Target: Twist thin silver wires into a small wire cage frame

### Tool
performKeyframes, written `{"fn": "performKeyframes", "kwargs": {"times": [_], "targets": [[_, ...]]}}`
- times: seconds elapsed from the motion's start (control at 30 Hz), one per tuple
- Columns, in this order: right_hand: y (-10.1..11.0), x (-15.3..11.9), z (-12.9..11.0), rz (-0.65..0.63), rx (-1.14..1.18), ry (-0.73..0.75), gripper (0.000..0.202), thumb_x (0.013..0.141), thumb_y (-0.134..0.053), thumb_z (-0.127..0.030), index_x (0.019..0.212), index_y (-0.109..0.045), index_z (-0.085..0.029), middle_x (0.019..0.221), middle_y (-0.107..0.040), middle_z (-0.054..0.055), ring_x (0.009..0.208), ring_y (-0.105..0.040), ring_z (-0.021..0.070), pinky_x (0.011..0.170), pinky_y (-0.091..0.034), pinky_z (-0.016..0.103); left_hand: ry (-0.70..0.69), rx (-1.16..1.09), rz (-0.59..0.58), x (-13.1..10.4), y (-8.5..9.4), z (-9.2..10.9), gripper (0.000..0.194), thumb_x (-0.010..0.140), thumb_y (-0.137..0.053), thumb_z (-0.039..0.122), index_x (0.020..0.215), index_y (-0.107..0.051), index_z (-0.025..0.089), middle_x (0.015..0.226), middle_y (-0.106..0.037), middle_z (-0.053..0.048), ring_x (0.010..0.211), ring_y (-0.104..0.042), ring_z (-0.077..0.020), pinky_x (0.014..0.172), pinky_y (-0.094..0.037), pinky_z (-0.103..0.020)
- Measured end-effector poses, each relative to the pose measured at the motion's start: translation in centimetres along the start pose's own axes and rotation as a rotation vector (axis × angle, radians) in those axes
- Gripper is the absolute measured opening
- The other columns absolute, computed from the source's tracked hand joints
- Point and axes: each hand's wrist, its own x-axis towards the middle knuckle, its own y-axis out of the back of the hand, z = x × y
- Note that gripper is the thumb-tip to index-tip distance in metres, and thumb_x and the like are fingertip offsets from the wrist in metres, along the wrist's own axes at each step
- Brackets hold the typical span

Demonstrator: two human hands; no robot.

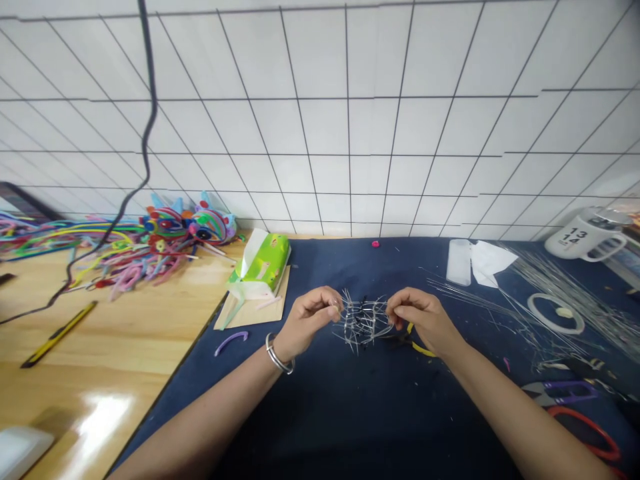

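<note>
One wire frame (pixel 364 325), a small openwork of clear and black strands with loose ends sticking out, sits between the two hands above the dark blue cloth (pixel 325 413) on the table (pixel 165 333). The left hand (pixel 313 321) pinches its left edge between thumb and fingers; the right hand (pixel 423 317) has its bent fingers closed on the right edge. One yellow-handled tool (pixel 423 350) lies just beside the frame, partly hidden by the right hand — the nearest thing in the way.

Left of the frame are one purple curved strip (pixel 231 341) and one green tissue pack (pixel 265 260) on a tan board (pixel 281 310). Farther left: one yellow cutter (pixel 59 335) and two multicoloured figures (pixel 215 225) beside a heap of coloured strips (pixel 143 263). To the right — one mug (pixel 570 237), one translucent case (pixel 459 262), one white paper (pixel 490 262), one pale ring (pixel 535 310), one purple-handled snips (pixel 570 392), one red-handled tool (pixel 583 415) and wires (pixel 590 300) too many to count.
</note>
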Motion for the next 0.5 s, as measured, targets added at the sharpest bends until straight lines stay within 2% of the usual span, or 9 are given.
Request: {"fn": "performKeyframes", "kwargs": {"times": [0.2, 0.5], "targets": [[-0.3, 0.1, 0.3, 0.024, 0.024, -0.061, 0.008, 0.077, -0.055, -0.024, 0.079, -0.06, -0.018, 0.072, -0.062, 0.002, 0.059, -0.057, 0.0122, 0.052, -0.044, 0.025, 0.062, -0.045, 0.039, 0.1, -0.1, 0.1, 0.013, 0.077, -0.061, 0.024, 0.07, -0.057, 0.014, 0.068, -0.056, -0.002, 0.062, -0.05, -0.0113, 0.057, -0.04, -0.024], [-0.8, 0.5, 2.1, 0.039, 0.138, -0.237, 0.013, 0.077, -0.056, -0.027, 0.086, -0.058, -0.018, 0.071, -0.062, 0.001, 0.055, -0.056, 0.0105, 0.046, -0.04, 0.021, 0.311, -0.138, 0.108, 0.2, -0.3, -0.6, 0.018, 0.081, -0.057, 0.027, 0.07, -0.055, 0.013, 0.064, -0.055, 0.0, 0.049, -0.046, -0.0061, 0.047, -0.036, -0.019]]}}
